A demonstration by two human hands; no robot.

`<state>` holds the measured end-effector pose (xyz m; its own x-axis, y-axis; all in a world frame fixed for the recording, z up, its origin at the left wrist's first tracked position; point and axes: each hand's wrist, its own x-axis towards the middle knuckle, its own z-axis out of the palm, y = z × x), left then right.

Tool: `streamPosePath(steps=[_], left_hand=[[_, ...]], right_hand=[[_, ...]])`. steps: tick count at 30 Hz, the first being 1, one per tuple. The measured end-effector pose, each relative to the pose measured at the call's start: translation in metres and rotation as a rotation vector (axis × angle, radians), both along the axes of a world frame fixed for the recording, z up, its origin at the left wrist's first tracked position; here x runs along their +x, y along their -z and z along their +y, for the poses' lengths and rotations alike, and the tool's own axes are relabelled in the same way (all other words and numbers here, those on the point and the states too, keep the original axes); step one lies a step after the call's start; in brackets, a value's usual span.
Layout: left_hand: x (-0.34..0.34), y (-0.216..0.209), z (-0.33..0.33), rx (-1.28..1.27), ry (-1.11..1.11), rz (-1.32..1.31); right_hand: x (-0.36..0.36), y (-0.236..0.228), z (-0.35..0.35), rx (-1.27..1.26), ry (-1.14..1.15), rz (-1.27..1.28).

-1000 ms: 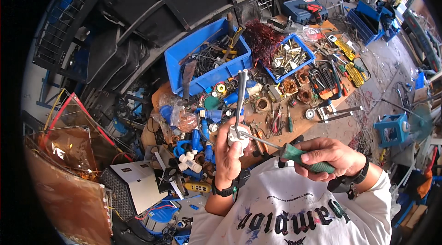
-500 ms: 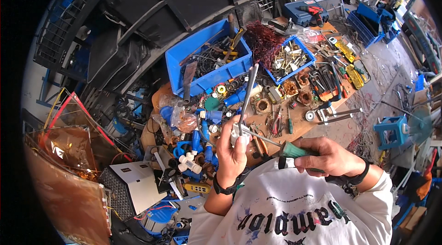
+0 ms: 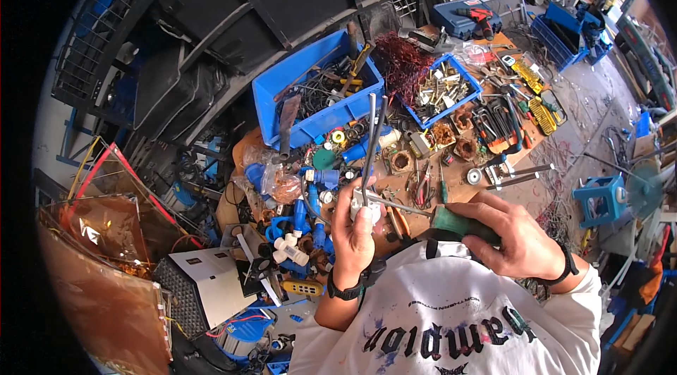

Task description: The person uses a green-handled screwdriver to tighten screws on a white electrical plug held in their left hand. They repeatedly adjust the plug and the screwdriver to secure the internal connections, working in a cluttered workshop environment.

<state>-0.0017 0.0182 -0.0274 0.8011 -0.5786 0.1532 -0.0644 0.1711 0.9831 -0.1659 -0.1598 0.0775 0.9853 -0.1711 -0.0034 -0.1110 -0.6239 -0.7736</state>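
My left hand [image 3: 352,237] is closed around a small whitish part with two long grey legs [image 3: 371,146] that stand upward side by side. What the legs are made of I cannot tell. My right hand [image 3: 511,234] grips the green handle of a screwdriver [image 3: 455,223], its fingers lying along the top and the thumb underneath. The screwdriver's thin shaft points left, and its tip meets the whitish part beside my left fingers. My fingers hide the exact contact point.
Beyond my hands, a wooden table [image 3: 462,195] carries pliers, hex keys and rusty round parts. A large blue crate [image 3: 317,121] of tools and a smaller blue tray [image 3: 430,121] of brass-coloured pieces stand there. Blue and white fittings [image 3: 290,249] lie left, near a white-topped box [image 3: 211,280].
My right hand has shifted its grip on the screwdriver handle, with the fingers now more stretched over its top. The legged part has turned slightly, showing both legs apart.
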Motion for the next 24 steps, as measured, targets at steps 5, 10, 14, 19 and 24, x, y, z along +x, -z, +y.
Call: streamPosePath(steps=[5, 10, 14, 19, 24], left_hand=[[0.0, -0.01, 0.003, -0.018, 0.078, 0.052], [-0.008, -0.009, 0.001, -0.034, 0.061, 0.107], [-0.014, -0.012, -0.002, -0.06, 0.037, 0.129], [-0.012, -0.007, 0.004, -0.11, 0.084, 0.18], [-0.016, -0.01, 0.004, -0.125, 0.098, 0.226]], right_hand=[[-0.004, 0.004, -0.001, -0.36, -0.028, -0.28], [-0.011, 0.005, -0.003, -0.075, 0.046, -0.476], [-0.02, 0.012, -0.001, 0.015, 0.08, -0.539], [-0.025, 0.018, 0.008, 0.115, 0.115, -0.68], [-0.024, 0.027, 0.012, 0.378, 0.126, -0.782]])
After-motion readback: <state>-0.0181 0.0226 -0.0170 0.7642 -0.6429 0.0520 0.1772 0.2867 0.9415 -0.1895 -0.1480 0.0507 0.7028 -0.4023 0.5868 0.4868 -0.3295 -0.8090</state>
